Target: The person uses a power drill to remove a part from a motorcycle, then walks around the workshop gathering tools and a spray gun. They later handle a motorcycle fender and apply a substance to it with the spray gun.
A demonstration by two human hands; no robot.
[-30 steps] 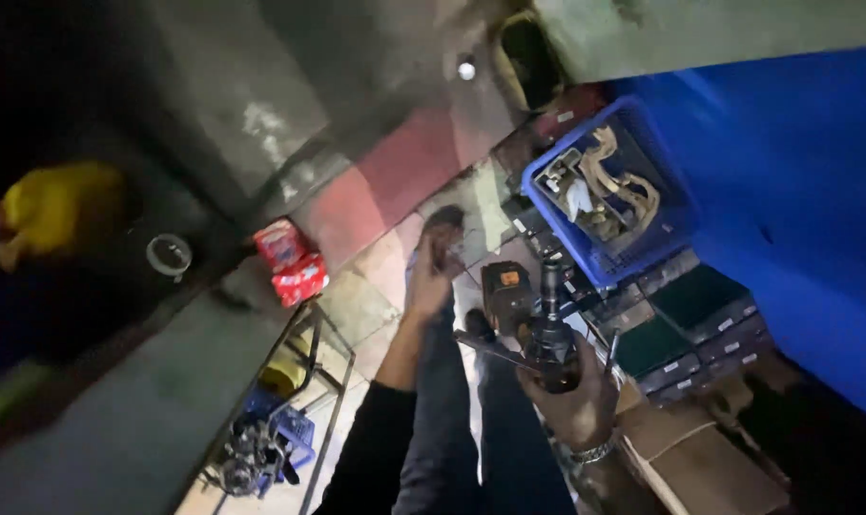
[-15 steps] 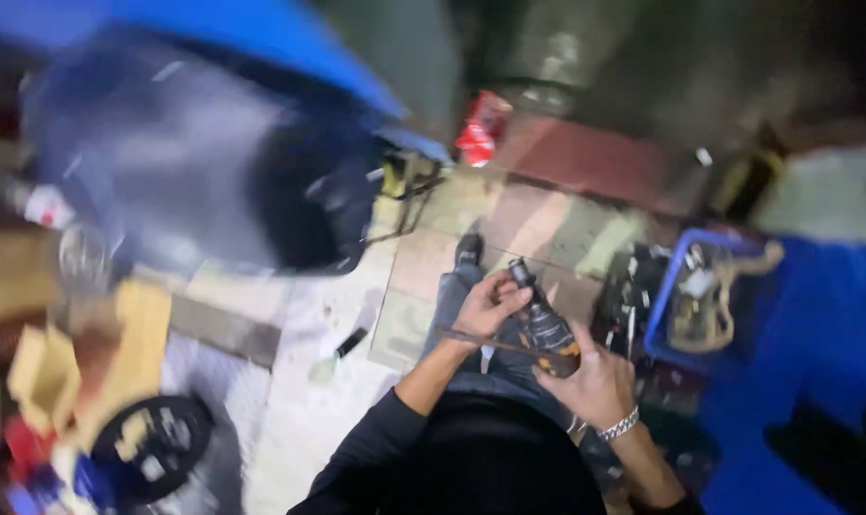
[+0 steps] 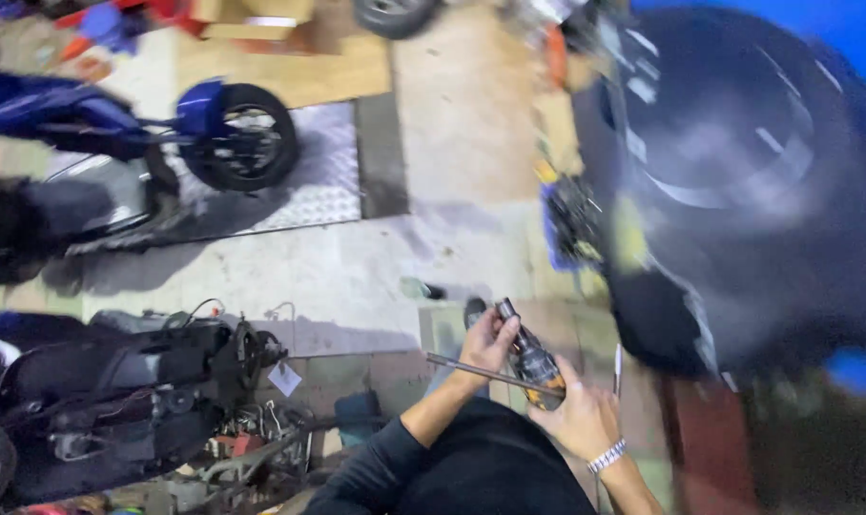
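I log one dark cylindrical orange-banded part (image 3: 530, 360) gripped over my lap, right hand (image 3: 586, 420) wrapped beneath, left hand (image 3: 490, 339) fingers pinching its top, thin metal rod (image 3: 490, 374) crossing; work unfinished.

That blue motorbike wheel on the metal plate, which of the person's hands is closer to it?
Left. The left hand, gripping the tool's tip, sits lower right of the blue motorbike wheel. The right hand, holding the tool's body, is farther off.
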